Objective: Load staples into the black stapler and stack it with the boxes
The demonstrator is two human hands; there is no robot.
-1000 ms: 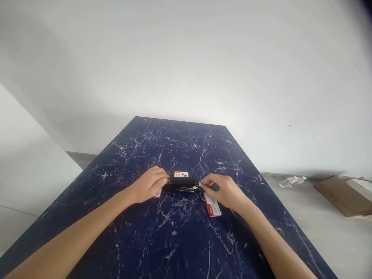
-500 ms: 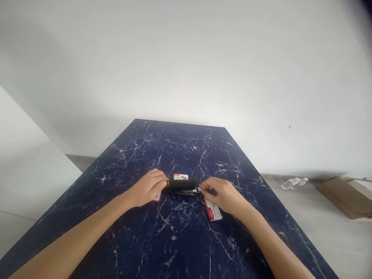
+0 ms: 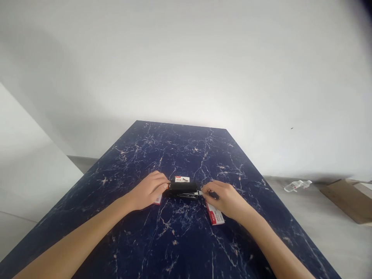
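Observation:
A black stapler (image 3: 183, 188) lies crosswise near the middle of the table, with a metal part along its lower side. My left hand (image 3: 149, 190) is closed on its left end, where a bit of orange shows by the thumb. At the other end, my right hand (image 3: 219, 195) pinches a small silver piece (image 3: 200, 193) that sticks out of the stapler. A white and red box (image 3: 182, 179) with a small printed picture lies just behind the stapler. Another red and white box (image 3: 215, 215) sits under and in front of my right hand. Part of a third box (image 3: 158, 199) peeks out beneath my left hand.
The table (image 3: 174, 151) has a dark blue marbled top and stands near a pale wall (image 3: 186, 66). On the floor to the right are a crumpled clear plastic item (image 3: 297, 186) and an open cardboard box (image 3: 345, 199).
The whole view has shifted slightly, so everything sits a little lower and further right. Both hands keep their places at the stapler's ends; the silver piece shows a little more clearly.

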